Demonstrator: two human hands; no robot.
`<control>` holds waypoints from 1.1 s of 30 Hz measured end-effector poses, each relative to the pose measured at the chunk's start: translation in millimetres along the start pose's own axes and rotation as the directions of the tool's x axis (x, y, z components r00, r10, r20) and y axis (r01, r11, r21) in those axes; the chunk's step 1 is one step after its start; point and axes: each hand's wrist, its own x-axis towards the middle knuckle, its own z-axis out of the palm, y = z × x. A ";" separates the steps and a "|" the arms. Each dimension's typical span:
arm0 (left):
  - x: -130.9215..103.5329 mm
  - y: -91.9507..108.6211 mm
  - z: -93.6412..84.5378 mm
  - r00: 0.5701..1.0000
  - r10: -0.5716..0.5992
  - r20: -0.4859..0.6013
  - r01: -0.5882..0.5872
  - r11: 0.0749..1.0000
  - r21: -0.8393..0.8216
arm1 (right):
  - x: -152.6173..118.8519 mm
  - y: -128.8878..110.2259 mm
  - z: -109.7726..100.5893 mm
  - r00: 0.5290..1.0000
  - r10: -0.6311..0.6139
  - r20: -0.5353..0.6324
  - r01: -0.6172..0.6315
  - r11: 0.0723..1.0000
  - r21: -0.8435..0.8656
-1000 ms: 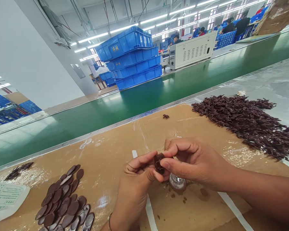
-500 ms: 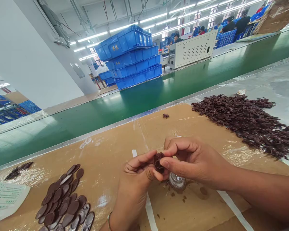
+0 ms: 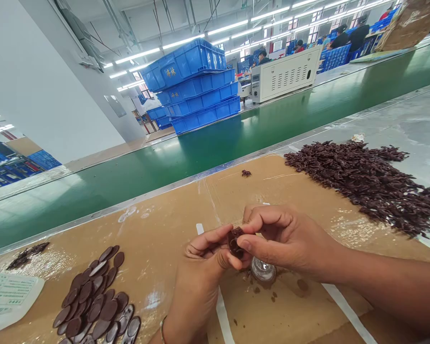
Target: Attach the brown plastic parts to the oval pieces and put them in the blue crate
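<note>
A small dark brown piece (image 3: 235, 242) is held between both hands above the brown-covered table. My left hand (image 3: 204, 263) pinches it from the left, fingers closed on it. From the right, the thumb and index finger of my right hand (image 3: 283, 236) press on the same piece. Just below my right fingers stands a small clear glass container (image 3: 263, 270), partly hidden by the hand. At the lower left lies a pile of dark brown oval pieces (image 3: 100, 301). A big heap of dark, twig-like brown pieces (image 3: 365, 177) spreads over the right side.
Beyond the table runs a green conveyor belt (image 3: 136, 172). Stacked blue crates (image 3: 200, 91) and a beige machine (image 3: 286, 74) stand behind it. A white translucent container (image 3: 10, 298) is at the left edge. Several people sit far back.
</note>
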 end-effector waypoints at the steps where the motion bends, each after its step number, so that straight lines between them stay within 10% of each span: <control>1: -0.3 0.2 0.1 1.000 -0.002 -0.001 0.002 1.000 0.002 | 0.3 0.3 -0.2 1.000 -0.005 0.001 0.005 1.000 -0.002; 33: -0.6 0.0 -0.6 1.000 -0.003 0.011 0.004 1.000 -0.018 | -0.3 -0.5 -0.5 0.999 -0.032 -0.037 0.030 0.997 -0.064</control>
